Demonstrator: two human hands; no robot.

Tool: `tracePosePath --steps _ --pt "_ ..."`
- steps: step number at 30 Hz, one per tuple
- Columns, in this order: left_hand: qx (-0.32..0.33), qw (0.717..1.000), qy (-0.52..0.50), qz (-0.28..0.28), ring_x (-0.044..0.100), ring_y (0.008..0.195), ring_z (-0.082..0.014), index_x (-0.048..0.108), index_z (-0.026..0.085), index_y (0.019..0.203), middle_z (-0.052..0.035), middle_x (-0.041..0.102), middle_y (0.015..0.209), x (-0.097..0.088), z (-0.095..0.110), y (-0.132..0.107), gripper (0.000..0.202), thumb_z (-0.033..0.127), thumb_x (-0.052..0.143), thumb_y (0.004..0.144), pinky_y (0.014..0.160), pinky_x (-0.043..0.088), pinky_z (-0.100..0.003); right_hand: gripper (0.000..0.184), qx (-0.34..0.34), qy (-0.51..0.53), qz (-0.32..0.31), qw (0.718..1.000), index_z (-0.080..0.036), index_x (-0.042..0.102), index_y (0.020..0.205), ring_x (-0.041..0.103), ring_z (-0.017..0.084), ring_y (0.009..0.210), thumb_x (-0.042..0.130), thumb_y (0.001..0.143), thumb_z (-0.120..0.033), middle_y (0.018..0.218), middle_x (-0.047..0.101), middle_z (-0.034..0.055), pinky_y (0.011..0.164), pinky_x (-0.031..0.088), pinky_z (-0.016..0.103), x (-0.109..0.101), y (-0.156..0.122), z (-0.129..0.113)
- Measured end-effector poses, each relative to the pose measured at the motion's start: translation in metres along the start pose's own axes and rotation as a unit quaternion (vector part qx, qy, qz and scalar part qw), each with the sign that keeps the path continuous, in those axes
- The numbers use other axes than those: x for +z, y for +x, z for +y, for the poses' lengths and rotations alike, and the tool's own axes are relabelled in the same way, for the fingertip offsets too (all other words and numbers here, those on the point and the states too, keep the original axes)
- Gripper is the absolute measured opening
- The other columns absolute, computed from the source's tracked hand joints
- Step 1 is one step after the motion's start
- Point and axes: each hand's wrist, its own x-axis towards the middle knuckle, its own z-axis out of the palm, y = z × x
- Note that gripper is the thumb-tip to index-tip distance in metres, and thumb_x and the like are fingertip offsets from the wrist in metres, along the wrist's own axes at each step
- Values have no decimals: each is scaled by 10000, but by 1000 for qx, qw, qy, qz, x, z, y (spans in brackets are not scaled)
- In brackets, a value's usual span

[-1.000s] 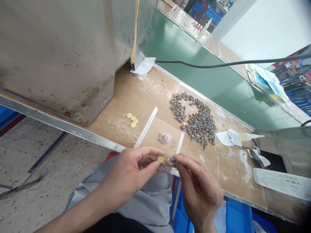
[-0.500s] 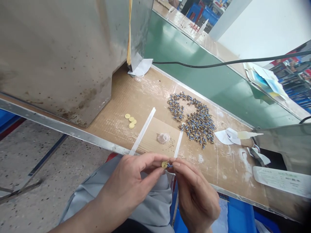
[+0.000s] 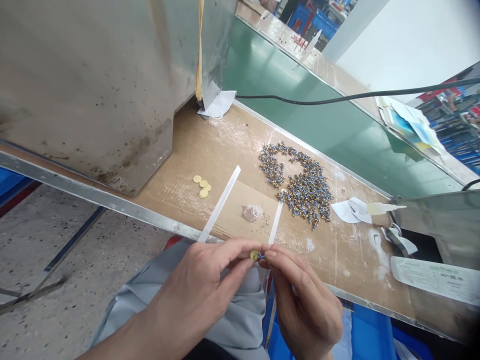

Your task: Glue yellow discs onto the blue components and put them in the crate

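Observation:
My left hand (image 3: 202, 287) pinches a small yellow disc (image 3: 254, 255) between thumb and forefinger, just over the near edge of the bench. My right hand (image 3: 302, 300) meets it from the right, fingertips pinched on a tiny blue and brass part (image 3: 261, 256) pressed against the disc. Farther back on the cardboard-covered bench (image 3: 225, 150) lies a heap of the same blue and brass parts (image 3: 300, 185). A few more yellow discs (image 3: 201, 186) lie to the left. A small clear cap (image 3: 252, 213) and two white strips (image 3: 221, 202) lie between them.
A large stained metal housing (image 3: 93, 85) stands on the bench at left. A green conveyor belt (image 3: 300, 95) runs behind, crossed by a black cable (image 3: 337, 97). White paper scraps (image 3: 350, 210) and a glue tube (image 3: 384, 207) lie at right beside another metal box (image 3: 438, 225).
Both hands have drawn together: the disc and the small part, apart a second ago, now touch. The view shifted slightly; nothing on the bench moved.

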Motion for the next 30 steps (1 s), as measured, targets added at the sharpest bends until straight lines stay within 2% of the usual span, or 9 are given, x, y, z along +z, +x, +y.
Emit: tracePosePath --steps 7,20,25,30 --pt "24 1000 14 12 930 1057 -227 884 367 1366 49 951 1227 0 -2 -1 359 191 713 1103 961 717 -291 401 -7 -5 -7 1000 -189 822 1324 901 187 1092 701 1045 73 1229 897 88 1008 740 244 -1 -1 1" --pt "45 998 36 18 926 1060 -201 861 387 1396 68 944 1249 -1 -1 -2 384 170 696 1125 1005 706 -271 407 -9 -17 -10 1000 -205 830 1320 909 196 1080 709 1039 64 1224 903 72 1008 754 256 0 1 0" --pt "70 995 68 27 929 1037 -195 845 365 1363 81 945 1239 0 0 -4 329 180 699 1133 971 703 -254 402 -28 -35 -11 999 -173 835 1333 900 192 1124 717 1039 74 1270 896 98 1046 734 248 -2 -2 -1" --pt "84 991 99 26 923 1063 -184 801 393 1408 89 936 1261 0 0 -9 346 188 669 1163 991 691 -243 390 -42 -68 -21 997 -140 834 1339 888 181 1157 730 1036 82 1277 892 112 1054 721 236 -5 -2 -5"
